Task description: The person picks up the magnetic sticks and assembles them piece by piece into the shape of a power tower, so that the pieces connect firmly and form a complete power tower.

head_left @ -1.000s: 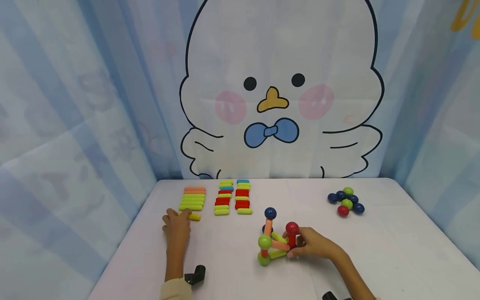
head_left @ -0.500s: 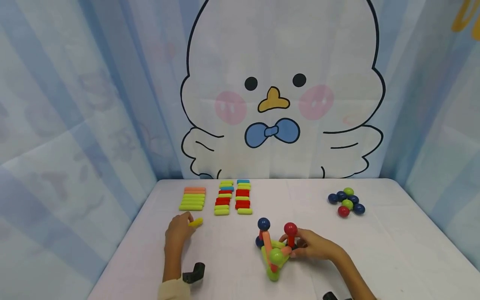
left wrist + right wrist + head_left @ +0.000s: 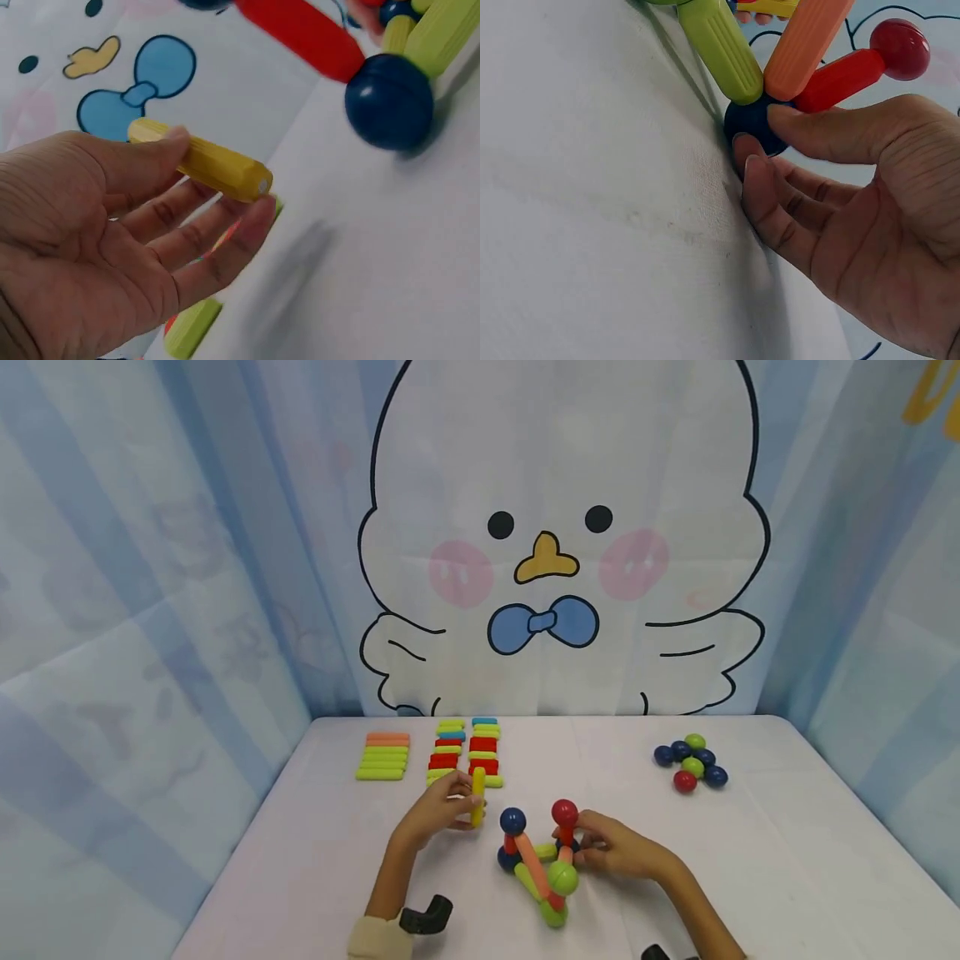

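A yellow rod (image 3: 217, 166) is pinched between the thumb and fingers of my left hand (image 3: 438, 812), held upright in the head view above the table. To its right stands a frame of balls and rods, with a blue ball (image 3: 513, 821), a red ball (image 3: 565, 812) and a light green ball (image 3: 562, 877) on top. My right hand (image 3: 618, 847) grips a dark blue ball (image 3: 751, 126) at the frame's lower right corner. From that ball run a green rod (image 3: 721, 52), an orange rod (image 3: 807, 46) and a red rod (image 3: 841, 79).
Green and orange rods (image 3: 382, 760) lie in a stack at the back left. Two columns of mixed rods (image 3: 484, 745) lie beside them, partly behind my left hand. Several loose balls (image 3: 693, 763) are grouped at the back right. A printed curtain (image 3: 555, 677) hangs behind the table.
My left hand has lifted the yellow rod off the table and carried it right, turning it upright. The frame has swung round in my right hand, its green corner coming toward the front.
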### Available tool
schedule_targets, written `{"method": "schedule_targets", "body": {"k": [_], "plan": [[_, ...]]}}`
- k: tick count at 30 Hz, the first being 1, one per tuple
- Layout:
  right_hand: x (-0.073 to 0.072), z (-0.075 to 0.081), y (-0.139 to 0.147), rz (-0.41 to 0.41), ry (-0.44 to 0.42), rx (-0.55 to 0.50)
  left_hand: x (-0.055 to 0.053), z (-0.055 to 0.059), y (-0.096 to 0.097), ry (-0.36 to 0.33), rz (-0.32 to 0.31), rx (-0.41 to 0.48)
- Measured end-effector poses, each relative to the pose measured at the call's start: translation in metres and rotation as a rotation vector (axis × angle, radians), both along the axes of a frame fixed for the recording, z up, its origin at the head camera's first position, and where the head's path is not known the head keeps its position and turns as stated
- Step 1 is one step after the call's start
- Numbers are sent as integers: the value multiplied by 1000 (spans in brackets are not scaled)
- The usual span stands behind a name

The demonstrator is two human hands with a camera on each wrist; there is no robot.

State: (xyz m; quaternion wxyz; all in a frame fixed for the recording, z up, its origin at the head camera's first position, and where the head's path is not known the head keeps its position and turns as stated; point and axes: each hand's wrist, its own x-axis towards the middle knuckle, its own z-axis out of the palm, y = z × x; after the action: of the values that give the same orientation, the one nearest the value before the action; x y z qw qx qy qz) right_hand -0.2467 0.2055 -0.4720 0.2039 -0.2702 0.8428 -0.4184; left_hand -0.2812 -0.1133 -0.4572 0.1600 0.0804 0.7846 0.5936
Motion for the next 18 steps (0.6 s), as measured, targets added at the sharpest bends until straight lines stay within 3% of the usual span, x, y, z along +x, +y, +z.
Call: {"method": "schedule_targets", "body": {"k": [5,11,18], "plan": [[-3,1,1,20,-70,-84,1,-3,25,-49,-60,155],[-4,3,1,3,-68,-119,3,-7,41,-96,-105,171],[-2,2,-4,-47,40,-124,7,-13,45,-130,-188,176]]}}
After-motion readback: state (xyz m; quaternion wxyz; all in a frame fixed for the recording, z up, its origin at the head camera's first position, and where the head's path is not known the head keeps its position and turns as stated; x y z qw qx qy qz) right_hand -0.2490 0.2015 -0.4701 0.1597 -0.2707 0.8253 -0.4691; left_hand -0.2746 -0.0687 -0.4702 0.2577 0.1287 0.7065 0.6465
